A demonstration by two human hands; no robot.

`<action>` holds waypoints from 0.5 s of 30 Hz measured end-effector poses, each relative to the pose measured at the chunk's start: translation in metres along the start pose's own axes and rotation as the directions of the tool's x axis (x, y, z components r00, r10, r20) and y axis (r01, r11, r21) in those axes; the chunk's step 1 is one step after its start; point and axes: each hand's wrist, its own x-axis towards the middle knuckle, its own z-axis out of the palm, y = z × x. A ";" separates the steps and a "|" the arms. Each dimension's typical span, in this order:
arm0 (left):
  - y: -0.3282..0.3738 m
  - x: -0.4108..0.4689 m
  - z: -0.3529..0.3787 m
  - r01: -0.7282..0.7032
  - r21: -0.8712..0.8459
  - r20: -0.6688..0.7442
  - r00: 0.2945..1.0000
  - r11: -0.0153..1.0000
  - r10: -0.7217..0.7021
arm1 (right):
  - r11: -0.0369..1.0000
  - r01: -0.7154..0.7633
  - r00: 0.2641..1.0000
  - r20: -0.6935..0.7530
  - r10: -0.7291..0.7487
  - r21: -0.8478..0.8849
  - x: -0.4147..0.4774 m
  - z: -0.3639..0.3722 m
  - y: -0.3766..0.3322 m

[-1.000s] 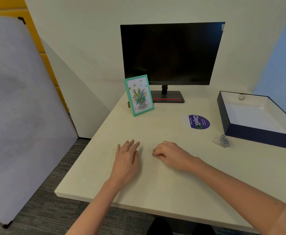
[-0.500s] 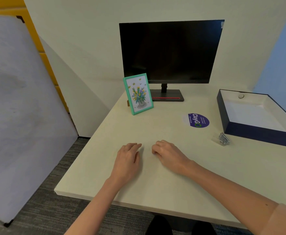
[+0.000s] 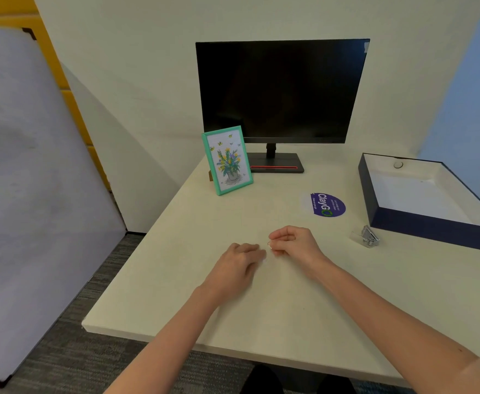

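At frame centre the left hand [image 3: 240,263] and right hand [image 3: 292,243] curl fingertip to fingertip on the table [image 3: 176,280]; whether they pinch anything I cannot tell; work seems barely begun.

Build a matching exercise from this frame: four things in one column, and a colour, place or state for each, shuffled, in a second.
Things
1. picture frame
2. monitor
3. open box
4. right hand

Descriptions
A. fingers curled, nearest the viewer
B. navy outside, white inside, far right
C. green border, flowers pictured, propped upright
D. screen dark, at the back

Pairs: 1-C, 2-D, 3-B, 4-A
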 end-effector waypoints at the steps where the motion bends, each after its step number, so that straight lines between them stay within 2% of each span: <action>1: 0.000 0.001 0.001 -0.034 0.021 0.041 0.999 0.999 0.033 | 1.000 -0.005 1.000 -0.001 0.005 0.021 0.000 -0.002 0.000; 5: -0.004 0.003 0.000 -0.103 0.090 0.152 0.984 0.991 0.088 | 0.999 -0.012 1.000 0.001 0.012 0.048 -0.001 -0.009 0.001; 9: -0.009 0.007 -0.007 -0.175 0.160 0.181 0.973 0.972 0.145 | 0.998 -0.009 1.000 -0.004 0.009 0.067 -0.002 -0.014 -0.001; 15: -0.008 0.012 -0.013 -0.196 0.135 0.200 0.965 0.971 0.167 | 0.992 -0.028 1.000 0.011 0.027 0.123 -0.004 -0.016 -0.003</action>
